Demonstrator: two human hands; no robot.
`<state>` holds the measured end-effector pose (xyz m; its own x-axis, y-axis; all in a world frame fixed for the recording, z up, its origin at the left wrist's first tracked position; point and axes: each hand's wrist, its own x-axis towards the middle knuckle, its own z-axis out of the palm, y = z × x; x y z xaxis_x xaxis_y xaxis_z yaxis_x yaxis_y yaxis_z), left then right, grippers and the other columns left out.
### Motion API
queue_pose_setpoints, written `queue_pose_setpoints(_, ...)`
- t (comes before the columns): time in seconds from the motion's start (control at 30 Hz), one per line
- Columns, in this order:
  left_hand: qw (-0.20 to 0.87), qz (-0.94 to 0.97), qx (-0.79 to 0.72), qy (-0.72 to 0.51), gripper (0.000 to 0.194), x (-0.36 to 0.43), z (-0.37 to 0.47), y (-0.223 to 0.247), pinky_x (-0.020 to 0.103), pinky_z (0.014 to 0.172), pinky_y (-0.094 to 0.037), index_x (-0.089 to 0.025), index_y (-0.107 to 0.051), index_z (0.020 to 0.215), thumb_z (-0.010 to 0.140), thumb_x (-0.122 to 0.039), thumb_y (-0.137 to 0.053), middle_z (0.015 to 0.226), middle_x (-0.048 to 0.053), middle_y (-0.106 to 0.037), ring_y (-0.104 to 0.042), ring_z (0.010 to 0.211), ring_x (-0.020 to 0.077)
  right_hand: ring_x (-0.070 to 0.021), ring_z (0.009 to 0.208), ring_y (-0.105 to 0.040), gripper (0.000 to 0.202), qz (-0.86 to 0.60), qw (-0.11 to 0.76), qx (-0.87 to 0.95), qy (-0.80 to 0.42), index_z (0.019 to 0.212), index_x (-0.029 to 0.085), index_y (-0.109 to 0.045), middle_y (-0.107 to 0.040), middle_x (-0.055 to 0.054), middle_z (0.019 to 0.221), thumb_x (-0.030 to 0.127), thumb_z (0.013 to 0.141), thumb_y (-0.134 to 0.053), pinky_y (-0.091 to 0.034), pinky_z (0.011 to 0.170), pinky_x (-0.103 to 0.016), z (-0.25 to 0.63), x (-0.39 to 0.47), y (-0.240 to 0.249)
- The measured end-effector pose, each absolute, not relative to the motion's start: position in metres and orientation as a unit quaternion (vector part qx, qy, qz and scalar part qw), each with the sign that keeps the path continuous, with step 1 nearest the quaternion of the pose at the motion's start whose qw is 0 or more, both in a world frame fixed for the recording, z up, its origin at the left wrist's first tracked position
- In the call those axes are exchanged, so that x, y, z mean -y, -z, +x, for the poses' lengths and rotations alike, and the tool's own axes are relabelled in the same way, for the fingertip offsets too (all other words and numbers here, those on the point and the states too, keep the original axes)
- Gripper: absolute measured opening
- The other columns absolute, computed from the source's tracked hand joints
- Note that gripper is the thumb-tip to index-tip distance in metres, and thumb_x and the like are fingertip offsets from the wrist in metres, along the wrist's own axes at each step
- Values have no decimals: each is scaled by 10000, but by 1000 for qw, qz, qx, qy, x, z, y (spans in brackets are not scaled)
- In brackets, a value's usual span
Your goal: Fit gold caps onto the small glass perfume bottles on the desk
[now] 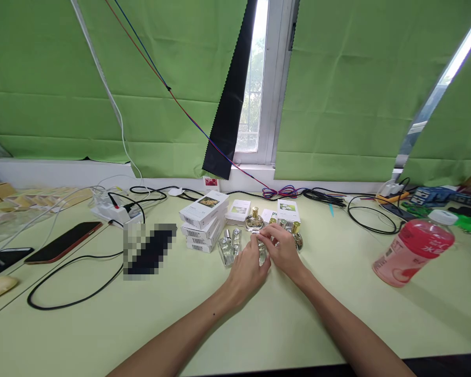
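At the middle of the table, my left hand (pixel 246 268) is closed around a small clear glass perfume bottle (pixel 262 255), which it mostly covers. The fingers of my right hand (pixel 284 250) are pinched at the top of the same bottle, near a silvery cap. Just left of my hands are a clear glass bottle with a silver top (pixel 226 251) and another clear bottle (pixel 236 241). Behind them stands a rounded bottle with a gold cap (pixel 254 222). More gold-capped bottles (pixel 298 238) are partly hidden behind my right hand.
A stack of white boxes (pixel 204 212) stands left of the bottles, with other white boxes (pixel 288 210) behind. A pink drink bottle (pixel 414 251) is at the right. Phones (pixel 65 242), a power strip (pixel 115 212) and black cables (pixel 73 302) lie at the left.
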<state>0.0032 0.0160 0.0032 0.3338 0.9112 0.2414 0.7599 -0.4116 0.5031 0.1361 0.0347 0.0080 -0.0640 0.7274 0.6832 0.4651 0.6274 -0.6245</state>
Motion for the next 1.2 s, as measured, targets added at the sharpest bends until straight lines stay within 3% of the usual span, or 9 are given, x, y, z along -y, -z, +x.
queue_pose_setpoints(0.2,153,804,-518,-249,245,-17,4,-3,290,576,-340,-182,-386,1115,908,-263,-489,976,102,-652,-665,834,267,-175,736,-587,157,-420,543,718,-110,794,204,-635,-639,-50,834,264,926,-573,-467,563,-264,135,-35,-7)
queue_pose_setpoints(0.47,159,803,-519,-246,256,-17,3,-3,288,577,-344,-178,-391,1133,914,-278,-476,986,104,-654,-661,836,266,-159,681,-587,127,-429,550,706,-121,971,203,-688,-661,-50,879,262,918,-589,-490,581,-273,135,-34,-6)
queue_pose_setpoints(0.97,171,801,-515,-254,259,-16,3,-6,288,627,-388,-189,-400,1134,899,-249,-489,999,94,-664,-664,869,256,-164,685,-591,126,-408,552,716,-129,883,201,-698,-668,-71,904,271,910,-597,-494,548,-274,135,-33,-8)
queue_pose_setpoints(1.2,160,800,-527,-239,244,-14,4,-8,291,601,-371,-190,-401,1131,917,-280,-475,990,101,-669,-669,840,261,-205,838,-625,170,-403,547,721,-135,862,199,-684,-674,-80,916,252,939,-542,-502,632,-289,136,-34,-10)
